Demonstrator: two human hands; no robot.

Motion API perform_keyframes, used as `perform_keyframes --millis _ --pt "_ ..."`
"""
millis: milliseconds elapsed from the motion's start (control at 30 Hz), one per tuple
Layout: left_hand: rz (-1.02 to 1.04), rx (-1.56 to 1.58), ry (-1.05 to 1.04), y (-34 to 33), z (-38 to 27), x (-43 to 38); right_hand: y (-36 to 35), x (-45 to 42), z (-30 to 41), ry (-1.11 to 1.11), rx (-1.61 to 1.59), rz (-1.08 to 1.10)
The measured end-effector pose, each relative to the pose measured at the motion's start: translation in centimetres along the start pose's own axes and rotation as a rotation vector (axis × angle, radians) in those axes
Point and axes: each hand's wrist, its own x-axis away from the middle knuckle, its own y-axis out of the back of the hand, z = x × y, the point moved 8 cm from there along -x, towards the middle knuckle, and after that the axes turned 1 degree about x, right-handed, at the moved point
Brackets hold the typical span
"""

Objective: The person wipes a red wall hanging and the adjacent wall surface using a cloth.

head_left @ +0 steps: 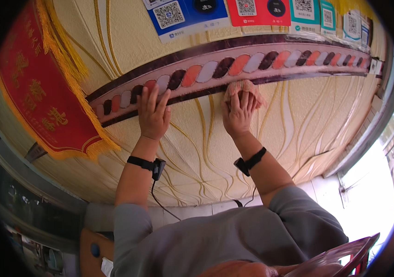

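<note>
My left hand [153, 112] lies flat with spread fingers against a decorative border strip [217, 69] on the wall, its fingertips over the patterned ovals. To the right, my right hand [240, 112] presses a crumpled pinkish cloth [242, 86] to the wall at the strip's dark lower edge. Part of the cloth is hidden beneath the fingers. Around both hands spreads cream textured wall covering [183, 114] with wavy gold and white lines. Each forearm wears a black strap with a small device and a cable.
A red pennant [41, 93] with yellow fringe and writing hangs at left. Several payment cards with printed codes, among them a blue one [186, 17] and a red one [259, 12], are above the strip. A bright opening [370, 187] lies at right, a brown surface [94, 252] at lower left.
</note>
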Motion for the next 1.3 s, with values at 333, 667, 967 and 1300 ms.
perform_keyframes --millis 333,667,967,1300 --pt "0.048 -0.017 -0.023 -2.6 0.5 1.7 -3.0 4.9 5.3 0.043 -0.031 0.205" --pt "0.085 0.155 -0.265 -1.7 -0.4 2.7 -10.9 16.4 13.0 -0.176 -0.035 0.315" --pt "0.171 0.481 -0.574 -0.7 -2.1 3.0 -9.9 19.6 -2.6 -0.852 -0.144 -0.379" --pt "0.280 0.535 -0.676 -1.0 -2.8 4.3 -9.6 21.9 -4.6 -0.986 -0.063 -0.327"
